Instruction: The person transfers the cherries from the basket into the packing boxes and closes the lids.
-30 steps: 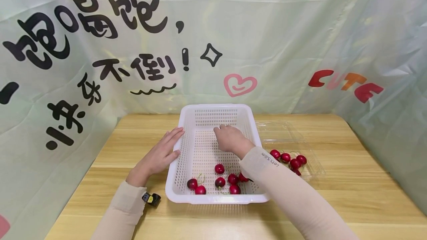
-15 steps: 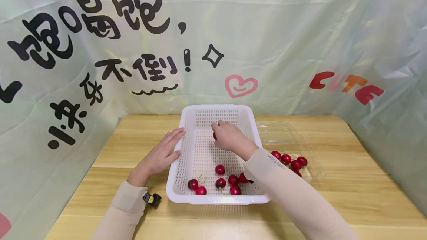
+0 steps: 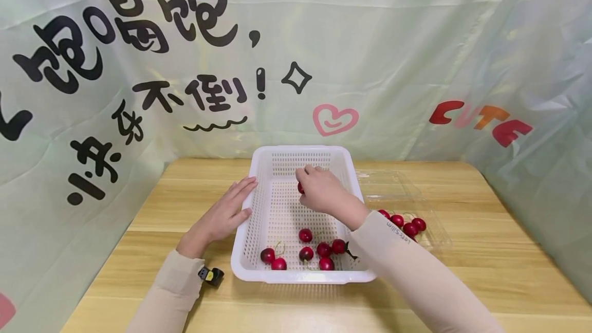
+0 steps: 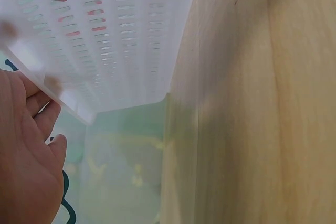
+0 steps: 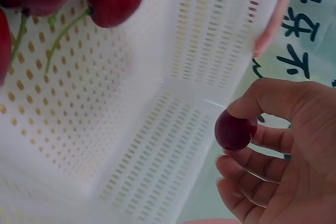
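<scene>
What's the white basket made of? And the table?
The white basket looks like smooth plastic, with a rounded rim and neat rows of holes. The table seems wood or wood-look laminate, softly shiny, with pale grain stripes.

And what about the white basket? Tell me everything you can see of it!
The basket is white and looks like plastic, with a smooth rim, rounded corners, and lots of little holes in its walls and floor. It stands upright on the wooden table, open at the top. At least seven cherries lie on its floor, toward the person. The left hand touches its left rim.
</scene>
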{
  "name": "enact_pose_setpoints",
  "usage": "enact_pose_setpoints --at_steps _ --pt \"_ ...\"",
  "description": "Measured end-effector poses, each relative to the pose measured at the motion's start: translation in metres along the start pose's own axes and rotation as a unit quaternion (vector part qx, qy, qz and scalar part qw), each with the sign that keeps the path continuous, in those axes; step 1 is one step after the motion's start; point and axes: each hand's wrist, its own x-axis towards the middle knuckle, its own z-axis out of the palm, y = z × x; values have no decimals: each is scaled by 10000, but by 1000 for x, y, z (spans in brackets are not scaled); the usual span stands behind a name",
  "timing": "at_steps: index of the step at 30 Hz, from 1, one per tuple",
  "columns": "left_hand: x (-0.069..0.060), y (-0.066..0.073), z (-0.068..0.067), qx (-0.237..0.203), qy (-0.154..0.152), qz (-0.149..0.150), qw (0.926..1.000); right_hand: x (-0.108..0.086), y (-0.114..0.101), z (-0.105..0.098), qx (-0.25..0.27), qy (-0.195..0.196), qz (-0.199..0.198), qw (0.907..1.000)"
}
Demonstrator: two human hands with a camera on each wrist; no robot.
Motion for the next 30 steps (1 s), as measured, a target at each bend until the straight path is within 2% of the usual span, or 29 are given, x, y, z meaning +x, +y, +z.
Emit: enact_pose_setpoints --at_steps 11,23,30 --pt "1 0 2 -34 48 56 10000 -14 9 -27 -20 31 -170 9998" --pt "2 2 1 -71 129 170 9997 -29 9 -59 163 562 -364 9976" --pt "1 1 2 -66 118 139 9998 -40 23 -62 105 726 -357 9967"
